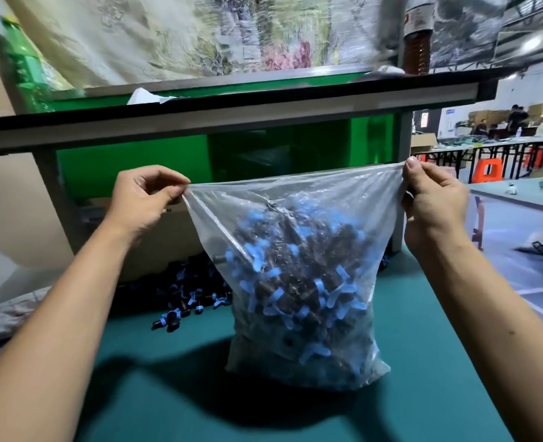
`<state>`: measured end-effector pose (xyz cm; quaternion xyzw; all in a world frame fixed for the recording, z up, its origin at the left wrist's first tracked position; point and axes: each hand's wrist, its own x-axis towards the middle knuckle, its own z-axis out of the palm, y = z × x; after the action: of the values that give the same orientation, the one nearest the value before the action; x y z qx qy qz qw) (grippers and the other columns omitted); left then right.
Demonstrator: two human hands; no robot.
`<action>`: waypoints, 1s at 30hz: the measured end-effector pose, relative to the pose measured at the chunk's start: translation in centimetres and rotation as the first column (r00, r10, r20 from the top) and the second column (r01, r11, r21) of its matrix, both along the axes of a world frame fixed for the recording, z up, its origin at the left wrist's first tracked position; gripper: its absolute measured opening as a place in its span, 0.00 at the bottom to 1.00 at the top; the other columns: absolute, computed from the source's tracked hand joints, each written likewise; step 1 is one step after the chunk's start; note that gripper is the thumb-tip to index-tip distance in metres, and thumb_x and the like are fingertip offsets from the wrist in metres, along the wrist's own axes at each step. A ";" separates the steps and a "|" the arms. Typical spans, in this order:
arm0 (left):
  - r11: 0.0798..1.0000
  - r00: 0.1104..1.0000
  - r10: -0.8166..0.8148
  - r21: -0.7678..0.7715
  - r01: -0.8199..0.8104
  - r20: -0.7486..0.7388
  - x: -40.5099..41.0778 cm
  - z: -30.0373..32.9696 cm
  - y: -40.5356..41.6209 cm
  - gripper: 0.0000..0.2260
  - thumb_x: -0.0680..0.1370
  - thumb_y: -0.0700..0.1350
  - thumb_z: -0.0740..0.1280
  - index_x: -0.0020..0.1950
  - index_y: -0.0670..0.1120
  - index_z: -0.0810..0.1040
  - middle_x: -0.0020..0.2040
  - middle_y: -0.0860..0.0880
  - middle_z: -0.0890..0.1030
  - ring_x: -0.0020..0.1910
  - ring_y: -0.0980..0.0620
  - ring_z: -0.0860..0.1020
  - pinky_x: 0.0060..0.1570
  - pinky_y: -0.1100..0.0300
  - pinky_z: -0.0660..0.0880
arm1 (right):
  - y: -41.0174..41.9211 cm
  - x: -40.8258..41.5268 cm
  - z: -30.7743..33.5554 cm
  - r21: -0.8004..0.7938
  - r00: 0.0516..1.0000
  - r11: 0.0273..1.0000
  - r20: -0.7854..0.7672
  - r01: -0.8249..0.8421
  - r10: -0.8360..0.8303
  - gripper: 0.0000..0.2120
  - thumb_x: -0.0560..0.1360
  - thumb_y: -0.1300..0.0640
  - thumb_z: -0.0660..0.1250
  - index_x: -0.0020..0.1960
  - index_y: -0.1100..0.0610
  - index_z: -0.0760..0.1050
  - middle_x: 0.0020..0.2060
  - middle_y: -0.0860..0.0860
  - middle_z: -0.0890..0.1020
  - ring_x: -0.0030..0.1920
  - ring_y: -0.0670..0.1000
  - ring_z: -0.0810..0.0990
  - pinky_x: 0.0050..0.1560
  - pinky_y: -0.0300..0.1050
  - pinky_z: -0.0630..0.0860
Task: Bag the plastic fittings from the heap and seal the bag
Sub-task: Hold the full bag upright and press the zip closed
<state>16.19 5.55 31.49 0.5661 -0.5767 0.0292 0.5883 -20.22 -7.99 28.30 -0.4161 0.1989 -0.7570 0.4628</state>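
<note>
Now both hands pinch the bag (299, 282) top corners — left hand (142, 199), right hand (433, 202) — stretched taut.

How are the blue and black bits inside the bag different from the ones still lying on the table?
The fittings in the bag are packed in a tall mound behind clear plastic; the loose fittings on the table lie low and spread out, uncovered. There are many more bagged ones than loose ones in view. The bagged ones sit in the bag, which the left hand and right hand pinch at its top corners; nobody touches the loose ones. Both are blue and black.
</note>
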 end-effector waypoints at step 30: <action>0.995 0.812 -0.093 0.086 0.053 0.576 -22.1 2.8 -8.2 0.09 0.80 0.52 0.71 0.48 0.48 0.86 0.46 0.49 0.86 0.48 0.44 0.82 0.49 0.49 0.78 | 1.2 -0.4 0.1 -0.122 0.983 0.987 -0.139 0.104 -0.120 0.10 0.78 0.62 0.70 0.39 0.53 0.83 0.32 0.44 0.83 0.36 0.43 0.79 0.43 0.40 0.77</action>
<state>-5.89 -2.70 34.33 0.5268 -0.7502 0.1581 0.3670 -20.57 -6.83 28.43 -0.4841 0.2117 -0.7597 0.3791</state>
